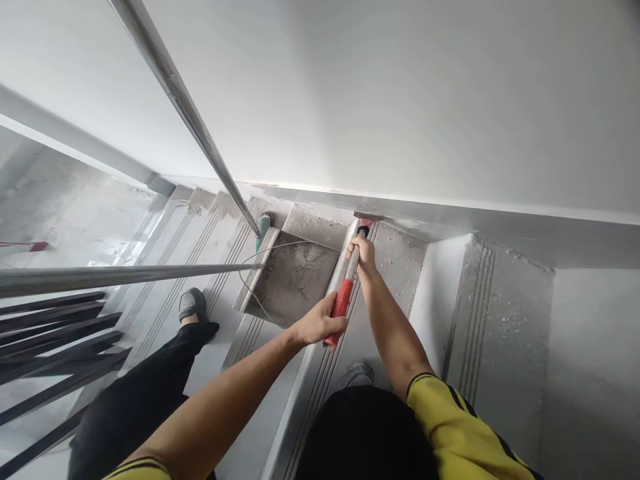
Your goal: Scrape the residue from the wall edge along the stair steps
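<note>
A long-handled scraper with a red grip is held in both my hands. My left hand is closed round the red grip at the near end. Farther up, my right hand wraps the metal shaft just below the head. The wide scraper blade meets the foot of the wall, above a dusty stair tread. To the left of my hands a dustpan with grey debris in it rests on the steps, with a thin wire looped over it.
A green broom head on a metal pole stands beyond the dustpan. Another metal pole reaches in from the left to the dustpan. Dark railing bars line the lower left. The white wall runs along the stairs. My feet are on different steps.
</note>
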The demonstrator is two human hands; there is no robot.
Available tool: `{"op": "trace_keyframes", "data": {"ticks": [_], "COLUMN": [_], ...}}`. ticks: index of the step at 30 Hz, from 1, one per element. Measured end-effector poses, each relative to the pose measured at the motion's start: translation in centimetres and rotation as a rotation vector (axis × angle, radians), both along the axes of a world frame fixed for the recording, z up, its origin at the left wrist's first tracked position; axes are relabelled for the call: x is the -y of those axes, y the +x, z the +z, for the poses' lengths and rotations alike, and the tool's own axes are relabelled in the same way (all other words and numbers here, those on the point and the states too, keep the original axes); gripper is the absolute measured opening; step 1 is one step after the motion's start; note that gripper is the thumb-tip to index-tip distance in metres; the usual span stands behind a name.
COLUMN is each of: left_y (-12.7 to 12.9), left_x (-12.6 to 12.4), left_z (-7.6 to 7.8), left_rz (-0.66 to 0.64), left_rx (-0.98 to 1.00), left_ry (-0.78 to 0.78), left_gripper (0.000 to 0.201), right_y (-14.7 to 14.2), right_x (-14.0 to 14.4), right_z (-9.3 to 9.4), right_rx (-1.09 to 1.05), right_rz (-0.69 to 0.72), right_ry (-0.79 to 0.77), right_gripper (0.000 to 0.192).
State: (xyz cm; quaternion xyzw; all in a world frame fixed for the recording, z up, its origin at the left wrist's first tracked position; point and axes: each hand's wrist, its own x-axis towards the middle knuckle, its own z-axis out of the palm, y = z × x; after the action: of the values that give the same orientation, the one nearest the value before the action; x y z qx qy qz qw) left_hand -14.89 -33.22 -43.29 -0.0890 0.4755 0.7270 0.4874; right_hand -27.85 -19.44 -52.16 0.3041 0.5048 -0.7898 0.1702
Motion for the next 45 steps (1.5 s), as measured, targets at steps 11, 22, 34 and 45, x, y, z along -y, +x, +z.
{"op": "trace_keyframes", "data": {"ticks": [11, 22, 34, 45], "left_y": [0.2, 0.1, 0.2, 0.2], "left_x": [-1.0, -1.7, -1.2, -0.9], "left_z": [0.4, 1.1, 1.7, 1.0], "left_rz": [-0.066, -0.060, -0.014, 0.268], "left_rx": [-0.011, -0.028, 0.010, 0.153], "left_ry": [0.077, 0.030, 0.024, -0.102], "left_gripper": [0.034, 0.035, 0.038, 0.033], "right_y": [0.6, 0.8, 0.7, -0.1], "right_x": [-1.9, -2.4, -1.2, 1.2], "right_z": [-0.2, 0.7, 0.8, -1.4], "right_rx": [-0.089, -0.065, -0.109, -0.068], "right_rz": [-0.049, -0.040, -0.033, -0.021], "right_ry": [0.004, -0.025, -0.063, -0.005], "right_gripper": [0.015, 0.017, 0.014, 0.017]}}
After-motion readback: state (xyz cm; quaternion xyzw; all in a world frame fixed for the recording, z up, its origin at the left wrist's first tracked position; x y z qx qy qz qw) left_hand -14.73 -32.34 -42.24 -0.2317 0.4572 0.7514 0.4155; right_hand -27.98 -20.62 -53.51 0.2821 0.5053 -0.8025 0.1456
